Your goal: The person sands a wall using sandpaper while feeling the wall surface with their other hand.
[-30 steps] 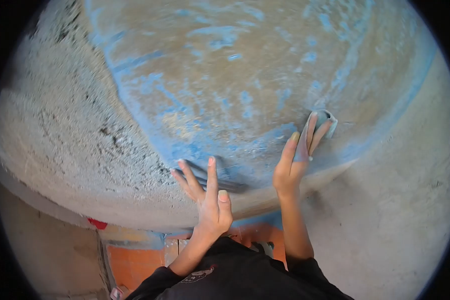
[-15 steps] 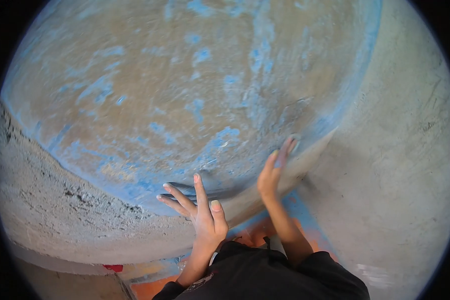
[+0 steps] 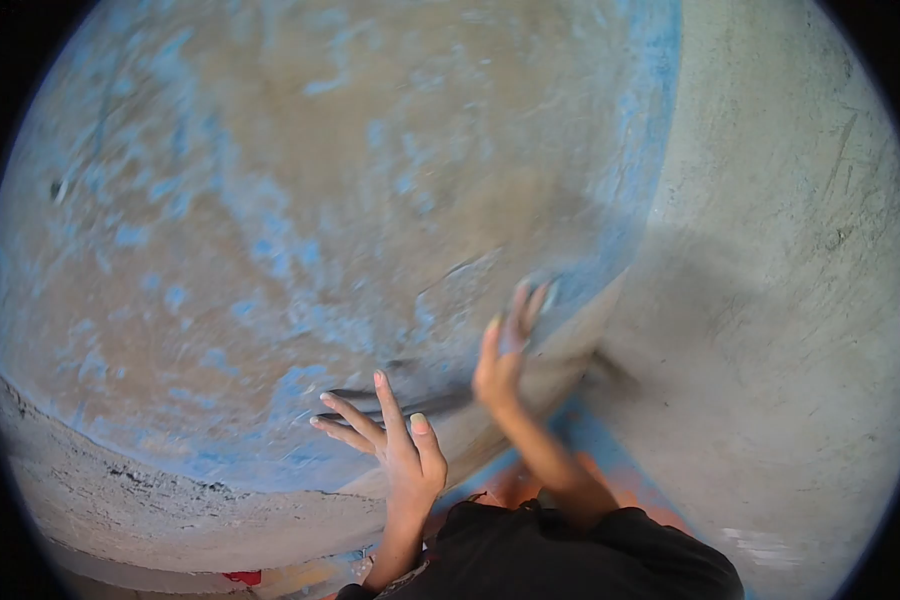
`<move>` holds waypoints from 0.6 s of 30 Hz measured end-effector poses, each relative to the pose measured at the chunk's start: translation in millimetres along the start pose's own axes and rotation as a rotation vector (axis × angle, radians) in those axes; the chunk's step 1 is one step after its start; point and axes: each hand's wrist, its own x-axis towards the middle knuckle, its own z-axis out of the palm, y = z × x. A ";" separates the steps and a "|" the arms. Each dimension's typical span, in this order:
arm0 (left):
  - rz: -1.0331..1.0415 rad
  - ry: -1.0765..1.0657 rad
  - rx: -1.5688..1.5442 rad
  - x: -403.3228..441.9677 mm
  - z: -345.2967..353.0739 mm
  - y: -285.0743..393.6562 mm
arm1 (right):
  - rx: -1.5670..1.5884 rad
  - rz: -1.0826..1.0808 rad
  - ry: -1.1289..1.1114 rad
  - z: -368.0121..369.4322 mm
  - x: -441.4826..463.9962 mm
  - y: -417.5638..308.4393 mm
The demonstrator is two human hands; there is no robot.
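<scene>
A wide, rounded surface (image 3: 300,180), dusty brown-grey with patches of blue paint, fills most of the head view. My left hand (image 3: 400,440) is at its lower edge, fingers spread and nothing in them; a dark shadow lies beside the fingertips. Farther right, my right hand (image 3: 505,350) lies over the surface near its blue-painted border. Its fingers point away from me and are smeared by motion. Something pale shows around the fingertips, but I cannot make out whether it is a held thing.
A rough grey rim (image 3: 190,515) curves along the lower left. On the right stretches a grey concrete-like surface (image 3: 770,250). Orange and blue paint (image 3: 620,475) shows below my right forearm, and a small red thing (image 3: 242,578) lies at the bottom left.
The view has shifted, so the painted surface sits further left and lower. My right hand has moved left in the view and is more blurred. My left hand stays spread in nearly the same spot.
</scene>
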 end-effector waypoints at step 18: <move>-0.115 -0.035 -0.003 32.4 147.6 135.4 | -0.235 -0.439 -0.166 -98.1 145.7 130.9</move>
